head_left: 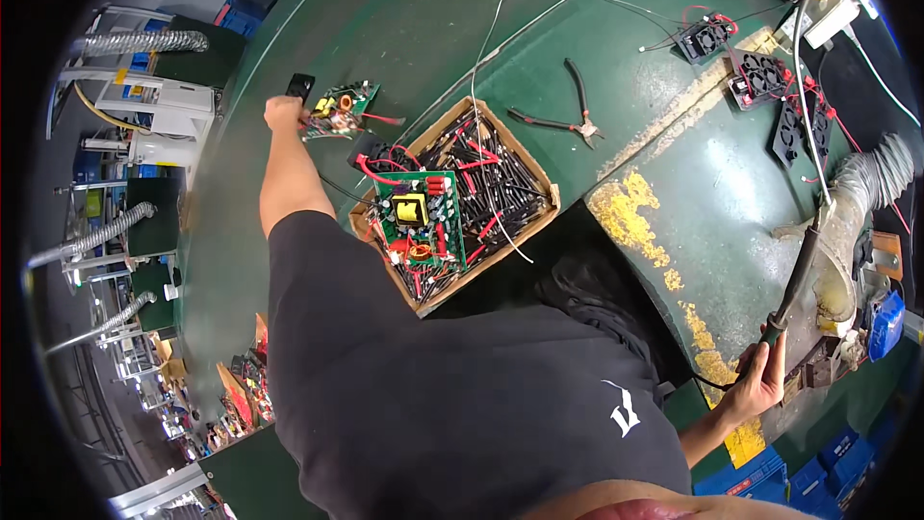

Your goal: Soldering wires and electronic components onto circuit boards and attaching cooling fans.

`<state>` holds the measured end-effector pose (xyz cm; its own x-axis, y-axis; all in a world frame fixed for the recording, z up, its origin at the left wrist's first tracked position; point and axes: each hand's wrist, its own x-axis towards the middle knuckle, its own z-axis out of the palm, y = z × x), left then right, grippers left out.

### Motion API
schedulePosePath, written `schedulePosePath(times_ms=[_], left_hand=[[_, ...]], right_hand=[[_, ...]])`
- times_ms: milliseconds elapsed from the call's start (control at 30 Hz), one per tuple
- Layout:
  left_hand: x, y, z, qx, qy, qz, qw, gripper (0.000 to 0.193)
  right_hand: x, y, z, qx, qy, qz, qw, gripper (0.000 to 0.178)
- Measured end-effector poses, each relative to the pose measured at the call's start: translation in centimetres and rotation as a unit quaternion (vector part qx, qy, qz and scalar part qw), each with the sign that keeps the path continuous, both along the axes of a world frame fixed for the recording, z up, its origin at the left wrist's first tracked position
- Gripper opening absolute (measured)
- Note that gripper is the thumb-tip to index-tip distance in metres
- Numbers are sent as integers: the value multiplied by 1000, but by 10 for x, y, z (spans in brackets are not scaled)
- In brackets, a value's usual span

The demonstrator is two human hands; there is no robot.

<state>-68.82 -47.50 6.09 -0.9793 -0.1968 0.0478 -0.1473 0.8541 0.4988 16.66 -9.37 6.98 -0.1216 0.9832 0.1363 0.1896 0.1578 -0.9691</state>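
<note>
My right hand (762, 377), at the right, is closed round the lower end of a soldering iron (794, 279) with a long black handle, which points up beside the fume hose's mouth. My left arm reaches out to the far left. There my left hand (283, 114) is curled closed beside a small black part (300, 87) and a circuit board (339, 112) with copper coils. What its fingers grip is hidden. Closer to me, a larger green circuit board (445, 195) with a yellow transformer lies on a cardboard box (539, 159) full of black and red leads.
Pliers (583, 120) lie open beyond the box. Several black fans (760, 77) with red wires sit at the far right. A flexible fume hose (871, 173) stands by the soldering iron. A thin wire (496, 29) loops over the green table (404, 19). Blue bins (760, 472) sit low right.
</note>
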Motion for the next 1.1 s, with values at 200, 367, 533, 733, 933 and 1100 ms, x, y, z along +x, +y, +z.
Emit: schedulePosePath(times_ms=[200,367,533,733,933,1100], left_hand=[[51,-48,6,-89,-50,-123,987,24],[171,-1,96,-61,62,-216,973,39],[376,53,97,4,176,-173,969,53],[471,121,24,-200,109,-166,959,135],[458,132,0,-191,100,-110,970,125],[436,109,-5,-154,76,-84,982,121]], right_hand=[[-8,3,-3,-8,-9,19,1000,39],[-23,9,-5,-23,21,46,998,40],[-35,10,-6,-11,15,72,997,40],[-36,17,-5,-19,5,128,992,39],[-12,6,-7,-25,53,134,989,40],[10,-3,-11,-42,56,99,993,40]])
